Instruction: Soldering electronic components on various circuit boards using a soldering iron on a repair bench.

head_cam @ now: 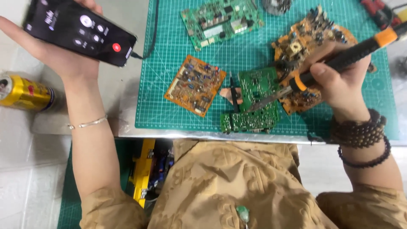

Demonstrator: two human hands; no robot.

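Left hand [51, 51] lies open, cradling a phone [80, 29] past the mat's [169, 85] left edge — right hand [339, 80] grips a soldering iron [339, 63] over a green board [256, 85].

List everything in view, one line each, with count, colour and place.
Black smartphone: one, screen lit, lying on the left palm, cable plugged in.
Gold drink can: one, on its side at the left edge.
Green cutting mat: one, gridded, covering the bench.
Green circuit boards: three, one at the top, two near the front edge.
Orange circuit boards: two, one at mid-mat, one under the right hand.
Soldering iron with black and orange handle: one, tip on the middle green board.
Yellow tool: one, below the bench edge.
Left hand: open, silver bracelet on the wrist.
Right hand: gripping the iron, dark bead bracelets on the wrist.
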